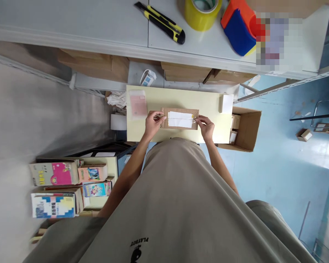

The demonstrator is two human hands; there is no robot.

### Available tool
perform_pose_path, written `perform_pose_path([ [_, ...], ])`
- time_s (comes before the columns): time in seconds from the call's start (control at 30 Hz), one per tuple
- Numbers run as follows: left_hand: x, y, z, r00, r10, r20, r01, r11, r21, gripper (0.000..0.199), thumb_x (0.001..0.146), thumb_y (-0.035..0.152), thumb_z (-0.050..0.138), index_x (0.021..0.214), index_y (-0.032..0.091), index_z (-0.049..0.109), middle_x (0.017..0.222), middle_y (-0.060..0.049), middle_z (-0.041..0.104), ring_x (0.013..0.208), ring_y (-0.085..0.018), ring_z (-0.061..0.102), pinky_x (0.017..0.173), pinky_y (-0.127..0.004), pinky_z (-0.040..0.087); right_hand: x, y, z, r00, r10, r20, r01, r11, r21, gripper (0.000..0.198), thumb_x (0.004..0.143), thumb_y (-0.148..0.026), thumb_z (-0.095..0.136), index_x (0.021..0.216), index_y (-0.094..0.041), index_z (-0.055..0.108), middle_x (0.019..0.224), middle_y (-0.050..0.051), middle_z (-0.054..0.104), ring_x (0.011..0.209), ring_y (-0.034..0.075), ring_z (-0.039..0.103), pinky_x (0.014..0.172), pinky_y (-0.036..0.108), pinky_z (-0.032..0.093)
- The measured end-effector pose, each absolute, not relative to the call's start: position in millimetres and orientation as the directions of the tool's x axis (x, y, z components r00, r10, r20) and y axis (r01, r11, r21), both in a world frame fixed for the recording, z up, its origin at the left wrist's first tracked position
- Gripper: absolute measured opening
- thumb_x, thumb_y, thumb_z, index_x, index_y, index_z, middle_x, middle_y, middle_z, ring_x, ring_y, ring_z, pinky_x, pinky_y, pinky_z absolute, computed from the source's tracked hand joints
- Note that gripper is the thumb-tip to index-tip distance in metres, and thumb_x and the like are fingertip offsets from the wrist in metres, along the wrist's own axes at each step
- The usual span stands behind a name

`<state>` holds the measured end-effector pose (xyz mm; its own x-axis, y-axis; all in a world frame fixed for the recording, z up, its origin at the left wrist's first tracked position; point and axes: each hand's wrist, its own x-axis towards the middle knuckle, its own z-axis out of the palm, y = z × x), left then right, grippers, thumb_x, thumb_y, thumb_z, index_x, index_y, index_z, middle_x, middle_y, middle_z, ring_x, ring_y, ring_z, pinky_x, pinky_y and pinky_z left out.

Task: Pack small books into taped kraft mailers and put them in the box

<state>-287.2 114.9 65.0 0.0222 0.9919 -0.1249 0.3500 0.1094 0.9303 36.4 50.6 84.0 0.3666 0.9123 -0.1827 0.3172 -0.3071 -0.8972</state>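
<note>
On the pale yellow table [159, 96] lies a flat piece of brown cardboard [181, 110] with a white sheet [180, 122] on top. A thin line runs across the sheet from hand to hand; it looks like the edge of a clear strip, perhaps tape. My left hand [152, 123] pinches at the cardboard's left edge, thumb and forefinger closed around the line's end. At the right edge, my right hand [205, 126] pinches a small shiny clear bit where the line ends. Exactly what sits between the fingertips is too small to make out.
A pink booklet in clear wrap [138, 103] and a white box [226, 104] lie on the table. The shelf above holds a utility knife [164, 23], yellow tape roll [201, 16] and blue-orange dispenser [239, 31]. An open carton [248, 128] stands right; stacked books [55, 173] left.
</note>
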Motion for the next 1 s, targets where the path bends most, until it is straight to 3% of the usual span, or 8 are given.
perform_pose_path([
  [0.17,-289,117,78,0.04,0.989,-0.145,0.395,0.118,0.911,0.02,0.096,0.038,0.087,0.104,0.023,0.077,0.11,-0.007,0.078,0.093,-0.021,0.075,0.089,-0.036,0.065,29,51,97,0.36,0.915,-0.185,0.33,-0.31,-0.892,0.054,0.098,-0.074,0.078,0.103,-0.022,0.086,0.117,0.015,0.088,0.108,0.03,0.084,0.094,0.045,0.074],
  [0.33,-294,135,119,0.086,0.99,0.113,0.524,-0.141,0.84,0.017,0.098,0.041,0.088,0.102,0.029,0.078,0.107,-0.008,0.082,0.111,-0.032,0.074,0.108,-0.052,0.063,29,56,130,0.326,0.943,-0.059,0.389,-0.191,-0.901,0.057,0.097,-0.081,0.076,0.094,-0.025,0.086,0.111,0.012,0.083,0.1,0.03,0.083,0.084,0.047,0.077],
  [0.47,-274,175,168,0.109,0.955,0.275,0.477,-0.293,0.829,0.013,0.104,0.042,0.081,0.107,0.029,0.079,0.113,-0.009,0.081,0.114,-0.033,0.076,0.109,-0.053,0.062,47,95,173,0.319,0.93,0.181,0.506,-0.006,-0.863,0.043,0.105,-0.069,0.076,0.104,-0.028,0.089,0.115,0.013,0.082,0.107,0.033,0.083,0.098,0.055,0.074],
  [0.6,-230,224,230,0.162,0.895,0.415,0.383,-0.444,0.81,0.012,0.109,0.037,0.076,0.116,0.029,0.081,0.118,-0.009,0.081,0.117,-0.032,0.077,0.111,-0.052,0.063,74,170,234,0.291,0.838,0.46,0.689,0.15,-0.709,0.04,0.112,-0.059,0.065,0.123,-0.025,0.084,0.131,0.019,0.081,0.128,0.039,0.078,0.118,0.061,0.063],
  [0.67,-205,242,260,0.18,0.857,0.483,0.331,-0.515,0.79,0.012,0.111,0.036,0.075,0.117,0.028,0.081,0.118,-0.008,0.081,0.117,-0.031,0.078,0.112,-0.051,0.063,85,211,261,0.266,0.808,0.526,0.765,0.155,-0.625,0.042,0.114,-0.055,0.06,0.132,-0.022,0.078,0.141,0.023,0.078,0.138,0.04,0.072,0.124,0.064,0.057],
  [0.73,-183,253,285,0.196,0.816,0.544,0.281,-0.578,0.766,0.012,0.112,0.036,0.075,0.118,0.027,0.082,0.118,-0.009,0.082,0.118,-0.03,0.079,0.113,-0.05,0.064,92,248,280,0.263,0.817,0.514,0.827,0.084,-0.556,0.039,0.112,-0.05,0.061,0.133,-0.019,0.073,0.142,0.026,0.076,0.14,0.042,0.07,0.125,0.066,0.054],
  [0.87,-152,254,312,0.228,0.779,0.585,0.219,-0.626,0.748,0.013,0.113,0.036,0.073,0.118,0.028,0.082,0.121,-0.009,0.083,0.119,-0.029,0.08,0.113,-0.049,0.065,88,297,301,0.308,0.884,0.352,0.872,-0.115,-0.475,0.028,0.105,-0.031,0.07,0.128,-0.015,0.069,0.131,0.028,0.081,0.131,0.041,0.073,0.122,0.06,0.055],
  [1.0,-144,243,311,0.253,0.789,0.56,0.194,-0.609,0.769,0.011,0.113,0.036,0.072,0.115,0.029,0.081,0.118,-0.009,0.084,0.117,-0.03,0.08,0.111,-0.051,0.066,78,304,316,0.26,0.92,0.293,0.839,-0.065,-0.541,0.031,0.107,-0.026,0.078,0.134,-0.011,0.073,0.129,0.023,0.083,0.124,0.034,0.076,0.115,0.052,0.06],
])
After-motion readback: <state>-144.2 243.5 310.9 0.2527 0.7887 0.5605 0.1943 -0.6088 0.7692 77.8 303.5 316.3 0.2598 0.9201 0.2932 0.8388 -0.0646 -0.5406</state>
